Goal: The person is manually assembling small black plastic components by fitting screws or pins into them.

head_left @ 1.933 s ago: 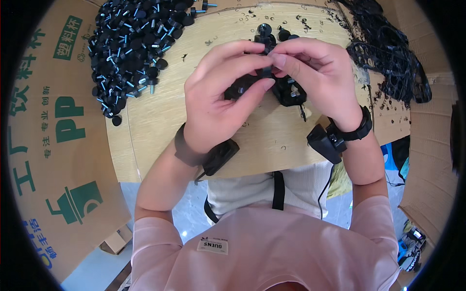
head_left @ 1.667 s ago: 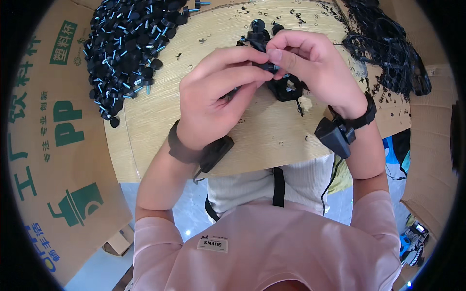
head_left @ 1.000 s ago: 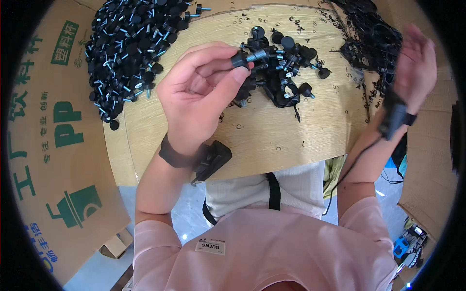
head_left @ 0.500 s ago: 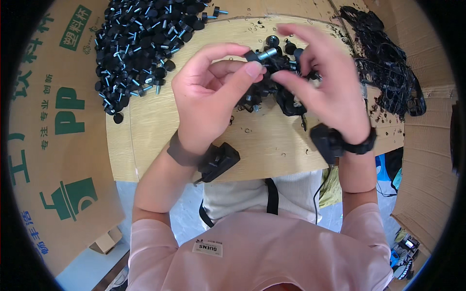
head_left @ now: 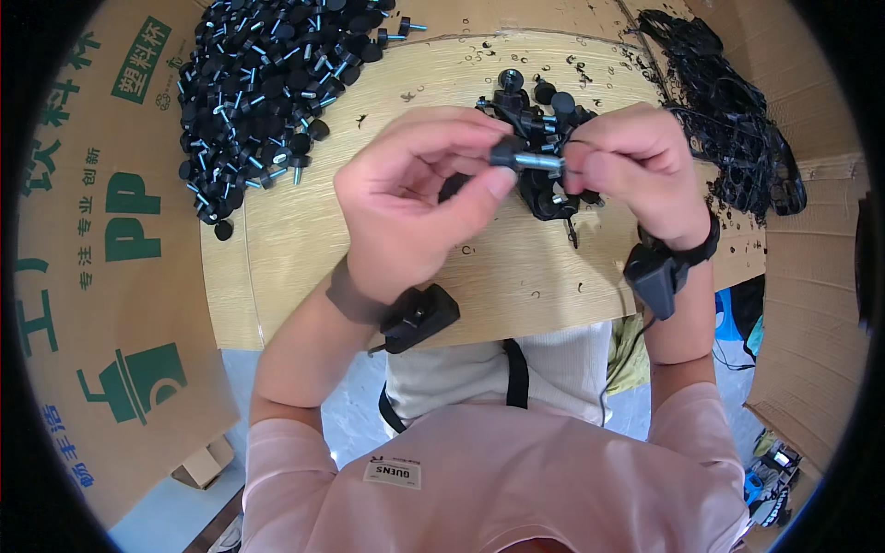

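Observation:
My left hand (head_left: 401, 198) pinches the black round head of a knob bolt (head_left: 536, 160) between thumb and fingers. The bolt's silver shank points right. At the shank's tip, my right hand (head_left: 645, 170) is closed, thumb against forefinger. A thin dark strand shows by those fingers, but what they hold is too small to tell. Beneath and beyond both hands lies a small cluster of black knob bolts (head_left: 546, 201), partly hidden by the fingers.
A large pile of black-headed bolts (head_left: 267, 92) covers the table's far left. Tangled black scrap (head_left: 737, 120) lies at the far right. Small black bits dot the wooden table (head_left: 313, 286). Cardboard walls (head_left: 92, 304) stand on both sides.
My right hand has come down and its spread fingers have closed beside the bolt's tip. My left hand has lowered slightly and turned the bolt's shank to lie nearly level.

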Demonstrator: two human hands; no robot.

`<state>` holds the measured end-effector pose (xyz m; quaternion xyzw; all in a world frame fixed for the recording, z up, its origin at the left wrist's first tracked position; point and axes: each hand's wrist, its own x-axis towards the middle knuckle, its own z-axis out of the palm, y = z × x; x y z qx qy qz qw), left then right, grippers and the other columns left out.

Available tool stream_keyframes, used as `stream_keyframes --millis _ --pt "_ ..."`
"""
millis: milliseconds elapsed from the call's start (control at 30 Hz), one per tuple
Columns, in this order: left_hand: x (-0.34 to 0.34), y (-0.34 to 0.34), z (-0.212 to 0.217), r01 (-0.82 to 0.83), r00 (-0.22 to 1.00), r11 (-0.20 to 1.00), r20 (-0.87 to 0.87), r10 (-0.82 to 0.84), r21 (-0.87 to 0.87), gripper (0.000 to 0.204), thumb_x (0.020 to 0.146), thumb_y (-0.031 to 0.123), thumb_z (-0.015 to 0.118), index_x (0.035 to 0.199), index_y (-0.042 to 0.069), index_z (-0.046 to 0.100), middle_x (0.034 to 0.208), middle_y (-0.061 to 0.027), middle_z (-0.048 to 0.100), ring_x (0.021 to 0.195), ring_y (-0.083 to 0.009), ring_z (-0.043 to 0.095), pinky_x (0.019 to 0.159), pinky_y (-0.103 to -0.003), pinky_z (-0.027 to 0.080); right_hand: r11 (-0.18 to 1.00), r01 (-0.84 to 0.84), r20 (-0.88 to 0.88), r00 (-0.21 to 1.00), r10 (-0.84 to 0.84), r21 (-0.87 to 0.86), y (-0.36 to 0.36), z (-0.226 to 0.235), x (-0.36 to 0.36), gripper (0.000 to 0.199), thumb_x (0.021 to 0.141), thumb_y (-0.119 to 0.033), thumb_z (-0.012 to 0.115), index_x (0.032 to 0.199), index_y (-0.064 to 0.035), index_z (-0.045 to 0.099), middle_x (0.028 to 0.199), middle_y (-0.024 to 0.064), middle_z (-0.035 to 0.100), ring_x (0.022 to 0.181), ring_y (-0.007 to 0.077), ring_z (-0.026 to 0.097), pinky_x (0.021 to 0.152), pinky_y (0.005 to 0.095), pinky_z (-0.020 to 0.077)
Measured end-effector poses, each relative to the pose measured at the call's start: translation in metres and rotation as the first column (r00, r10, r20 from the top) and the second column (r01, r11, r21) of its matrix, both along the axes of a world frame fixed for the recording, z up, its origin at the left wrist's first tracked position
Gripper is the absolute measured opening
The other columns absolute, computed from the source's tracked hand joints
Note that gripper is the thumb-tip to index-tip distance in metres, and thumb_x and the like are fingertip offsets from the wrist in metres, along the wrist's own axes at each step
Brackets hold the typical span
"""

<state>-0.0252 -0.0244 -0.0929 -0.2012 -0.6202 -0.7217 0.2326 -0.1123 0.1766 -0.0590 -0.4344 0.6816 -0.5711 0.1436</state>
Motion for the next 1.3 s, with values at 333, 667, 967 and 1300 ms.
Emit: stream_keyframes --millis 333,667,967,1300 --pt "-0.004 -0.003 0.004 -0.063 0.997 0.992 0.052 0.058 0.111 0.033 0.077 -0.014 0.067 0.109 -0.006 0.062 0.112 -0.0109 0.055 0.094 -0.0163 0.061 0.079 -0.028 0.053 0.923 0.287 0.228 0.946 -0.231 -0.257 -0.020 -0.006 0.010 0.019 0.087 -0.007 0.066 0.104 0.0005 0.066 0.080 -0.0006 0.060 0.061 0.0018 0.043 0.057 0.0165 0.0352" --pt "0.000 -0.001 0.002 -0.110 0.988 0.986 0.093 0.122 -0.123 0.036 0.077 -0.014 0.068 0.112 -0.008 0.062 0.116 -0.0124 0.056 0.091 -0.0150 0.062 0.078 -0.025 0.053 0.963 0.206 -0.069 0.973 -0.220 -0.173 -0.019 -0.017 0.009 0.021 0.076 0.000 0.069 0.097 -0.0024 0.068 0.076 -0.0026 0.059 0.059 0.0012 0.045 0.052 0.0175 0.0364" --pt "0.001 0.002 0.005 -0.076 0.993 0.992 0.087 0.085 -0.100 0.037 0.074 -0.012 0.073 0.109 -0.006 0.065 0.106 -0.0097 0.056 0.088 -0.0132 0.060 0.076 -0.024 0.052 0.955 0.251 0.008 0.968 -0.252 -0.159 -0.022 -0.016 0.015 0.014 0.076 -0.001 0.069 0.090 -0.0021 0.067 0.073 -0.0022 0.057 0.061 0.0022 0.048 0.053 0.0181 0.0384" --pt "0.002 0.003 0.003 -0.068 0.995 0.985 0.058 0.079 -0.160 0.036 0.075 -0.013 0.070 0.109 -0.006 0.065 0.112 -0.0117 0.057 0.089 -0.0143 0.060 0.078 -0.026 0.052 0.956 0.253 0.034 0.968 -0.250 -0.152 -0.019 -0.017 0.015 0.014 0.073 -0.001 0.068 0.088 -0.0022 0.067 0.069 -0.0016 0.058 0.058 0.0027 0.048 0.052 0.0180 0.0388"
